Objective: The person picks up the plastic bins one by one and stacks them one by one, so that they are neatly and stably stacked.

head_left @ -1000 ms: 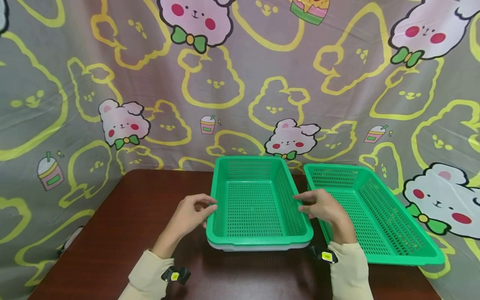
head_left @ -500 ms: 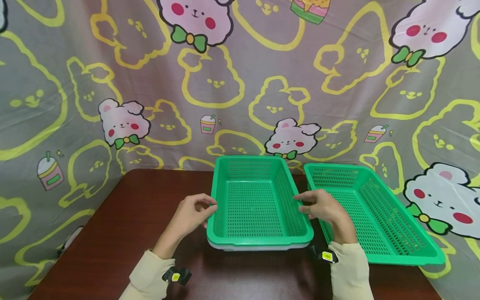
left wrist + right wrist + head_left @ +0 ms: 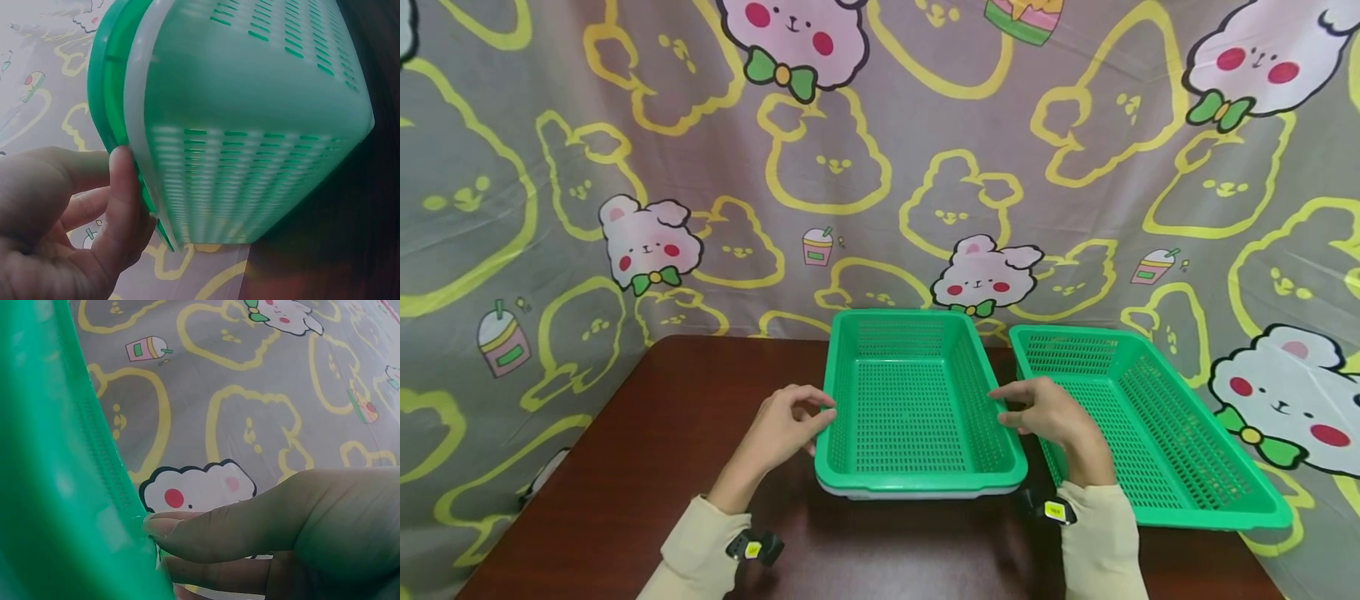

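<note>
A green perforated plastic basket (image 3: 910,482) sits nested in a white perforated basket (image 3: 917,495), whose rim shows just below the green one. My left hand (image 3: 784,427) pinches the green basket's left rim. In the left wrist view, fingertips (image 3: 122,164) lie right at the two rims, with a narrow gap between green and white; the white basket's wall (image 3: 212,94) fills the middle. On the opposite side my right hand (image 3: 1051,414) holds the right rim. Its thumb shows at the green edge (image 3: 94,456) in the right wrist view, other fingers partly hidden below.
A second green basket (image 3: 1210,417) stands at the right, angled, close beside my right hand and forearm. All rest on a dark reddish-brown table (image 3: 700,400). A patterned cloth curtain (image 3: 880,125) hangs right behind the table's far edge.
</note>
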Motion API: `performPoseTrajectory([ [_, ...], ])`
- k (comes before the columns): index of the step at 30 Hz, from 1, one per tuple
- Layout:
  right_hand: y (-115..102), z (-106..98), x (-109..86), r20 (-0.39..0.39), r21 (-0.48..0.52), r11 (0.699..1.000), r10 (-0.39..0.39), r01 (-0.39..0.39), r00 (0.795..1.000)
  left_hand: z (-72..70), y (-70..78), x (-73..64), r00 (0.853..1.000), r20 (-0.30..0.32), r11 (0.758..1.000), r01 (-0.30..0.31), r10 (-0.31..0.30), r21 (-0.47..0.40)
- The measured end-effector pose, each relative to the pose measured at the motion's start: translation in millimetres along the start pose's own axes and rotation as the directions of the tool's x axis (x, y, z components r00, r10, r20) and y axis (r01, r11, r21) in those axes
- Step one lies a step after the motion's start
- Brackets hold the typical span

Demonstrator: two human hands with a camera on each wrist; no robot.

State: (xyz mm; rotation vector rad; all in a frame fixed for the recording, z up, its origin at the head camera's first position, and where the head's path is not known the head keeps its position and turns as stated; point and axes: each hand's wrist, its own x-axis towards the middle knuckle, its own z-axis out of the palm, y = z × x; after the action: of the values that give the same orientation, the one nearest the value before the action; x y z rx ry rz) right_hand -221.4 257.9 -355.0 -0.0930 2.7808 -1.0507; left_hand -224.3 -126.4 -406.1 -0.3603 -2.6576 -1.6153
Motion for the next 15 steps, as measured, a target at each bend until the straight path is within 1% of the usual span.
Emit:
performPoseTrajectory([
  [7,0.6,-0.7,0.4,-0.005,-0.006,1.000,0.010,-0.010,1.000,0.0,-0.1,0.2,1.000,0.006,1.000,-0.004,0.004,-0.018],
  [15,1.9,0.4,2.0,-0.013,-0.004,1.000,0.013,-0.013,1.000,-0.3,-1.7,0.1,1.000,0.005,1.000,-0.019,0.019,-0.005],
])
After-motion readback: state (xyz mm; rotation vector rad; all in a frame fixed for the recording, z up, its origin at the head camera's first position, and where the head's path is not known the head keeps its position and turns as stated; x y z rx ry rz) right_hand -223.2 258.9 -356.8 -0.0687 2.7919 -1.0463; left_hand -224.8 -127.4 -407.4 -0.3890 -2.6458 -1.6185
